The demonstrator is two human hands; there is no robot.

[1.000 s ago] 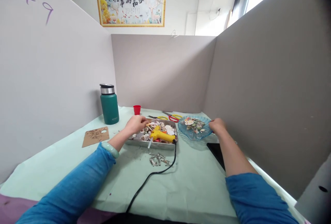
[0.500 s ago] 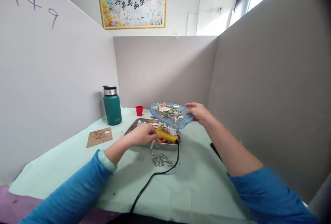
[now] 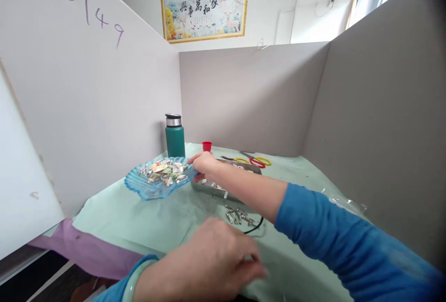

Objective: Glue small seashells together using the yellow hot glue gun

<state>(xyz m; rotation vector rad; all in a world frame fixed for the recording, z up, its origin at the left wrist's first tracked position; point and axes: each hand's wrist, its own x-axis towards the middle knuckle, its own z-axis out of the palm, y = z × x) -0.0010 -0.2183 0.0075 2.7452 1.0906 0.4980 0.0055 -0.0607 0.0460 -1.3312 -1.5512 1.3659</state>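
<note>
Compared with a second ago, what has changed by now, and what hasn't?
The right hand has carried the blue plate across from the right of the metal tray to its left, still gripping the rim. The left hand has drawn back from the tray toward the person, low in the view. The bottle, red cup, scissors and small metal pieces stayed put.

Purple "0149" [image 3: 87, 11] marks the left partition [image 3: 128, 88], and the framed picture [image 3: 205, 10] reads "興事萬和家".
</note>
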